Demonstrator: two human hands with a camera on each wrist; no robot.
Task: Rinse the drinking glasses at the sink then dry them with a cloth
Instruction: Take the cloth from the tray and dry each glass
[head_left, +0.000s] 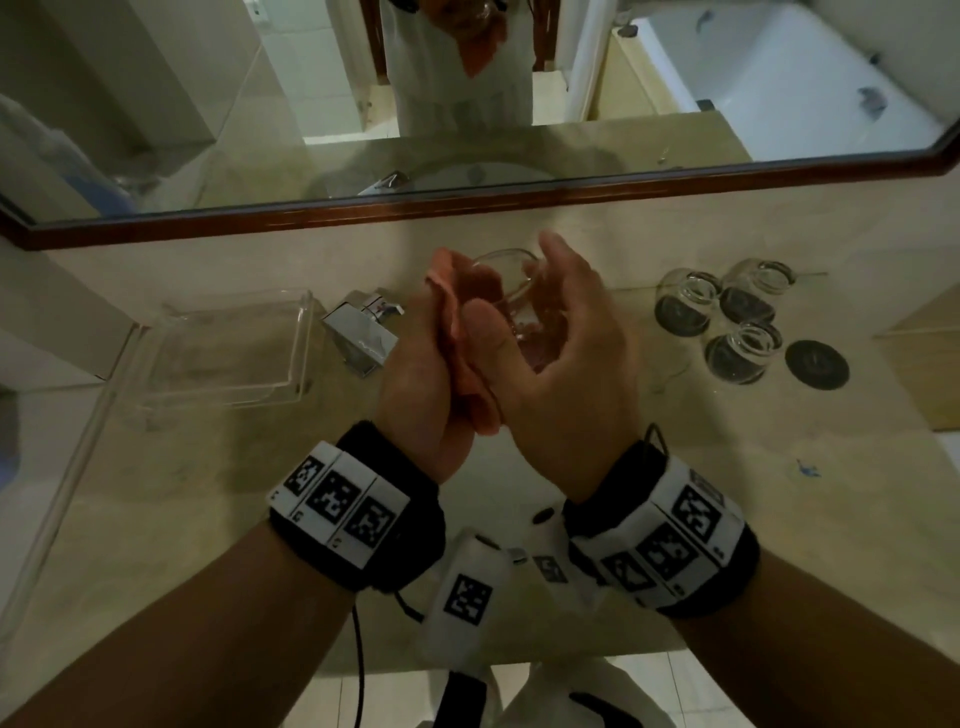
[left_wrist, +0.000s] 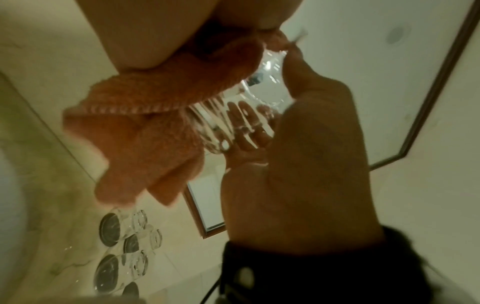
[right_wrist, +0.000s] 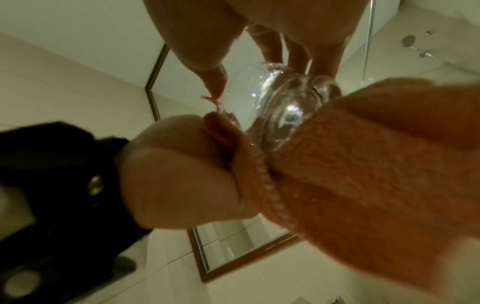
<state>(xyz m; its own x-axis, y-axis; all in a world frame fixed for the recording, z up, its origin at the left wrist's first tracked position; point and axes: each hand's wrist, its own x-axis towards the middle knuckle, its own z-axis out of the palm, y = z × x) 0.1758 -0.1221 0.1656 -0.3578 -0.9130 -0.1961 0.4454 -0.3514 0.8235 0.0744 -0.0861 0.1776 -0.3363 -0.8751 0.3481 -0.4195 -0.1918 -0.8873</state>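
Observation:
Over the counter by the tap, my right hand (head_left: 558, 317) grips a clear drinking glass (head_left: 511, 278), tilted with its rim away from me. My left hand (head_left: 441, 364) grips an orange cloth (head_left: 454, 317) and presses it against the glass's left side. In the left wrist view the cloth (left_wrist: 145, 133) covers part of the glass (left_wrist: 233, 117), and my right hand's (left_wrist: 311, 148) fingers show through it. The right wrist view has the cloth (right_wrist: 363, 164) wrapped at the glass's (right_wrist: 283, 107) base. Three more glasses (head_left: 727, 317) stand on dark coasters at the right.
A chrome tap (head_left: 363, 332) sits just left of my hands, and a clear plastic tray (head_left: 223, 353) lies beyond it. A wood-framed mirror (head_left: 467, 208) runs along the wall behind. One bare dark coaster (head_left: 816, 364) lies right of the glasses.

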